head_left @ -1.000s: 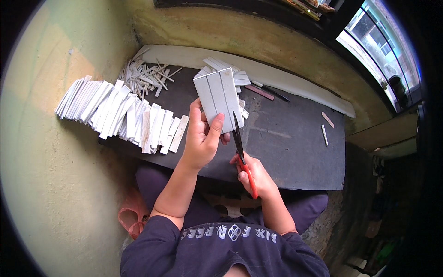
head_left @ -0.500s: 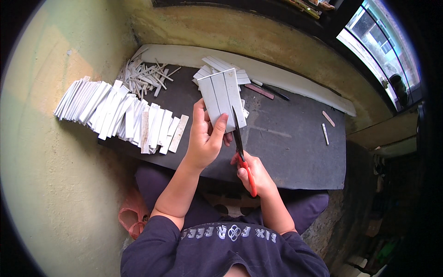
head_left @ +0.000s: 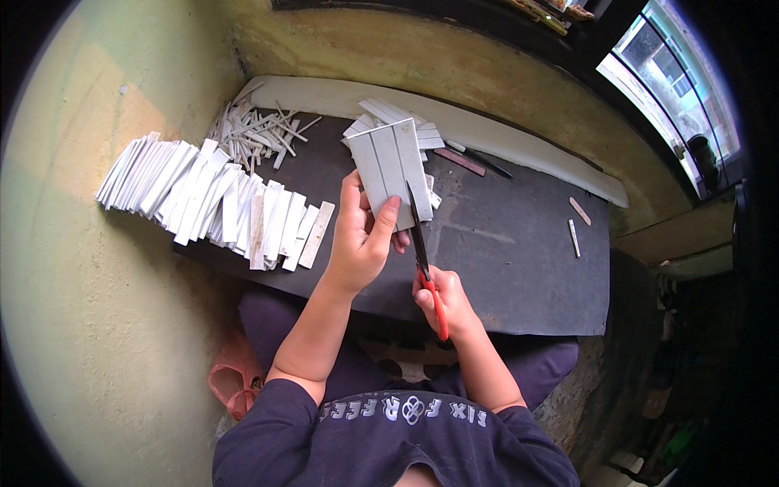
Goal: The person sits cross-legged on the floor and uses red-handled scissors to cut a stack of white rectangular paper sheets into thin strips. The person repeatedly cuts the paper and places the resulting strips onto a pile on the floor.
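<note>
Head cam puts your white sheet (head_left: 381, 166) dead centre, held up over the dark board (head_left: 519, 252). Looks like you're partway through: two dark lines run lengthwise down it, and the scissors (head_left: 423, 261) come in from 5 o'clock with the blades lying along the right-hand line. I can't tell how deep the cut goes. The left line looks uncut. The sheet itself is flat, stiff-looking and straight-edged, with a slightly grubby top right corner.

Your left hand (head_left: 361, 243) has it pinched at the lower end, thumb flat on the face, other fingers mostly hidden behind. Your right hand (head_left: 450, 300) is curled round the red handles, fingers wrapped snugly; no clue how far the blades are parted.

Going out from there, the row of white strips (head_left: 203, 195) at 9 o'clock is probably your finished pile, and it's big. Thin offcuts (head_left: 256, 134) sit at 10. More lined pieces (head_left: 428, 135) lie at about 1 o'clock, so I'd guess there's plenty left.
</note>
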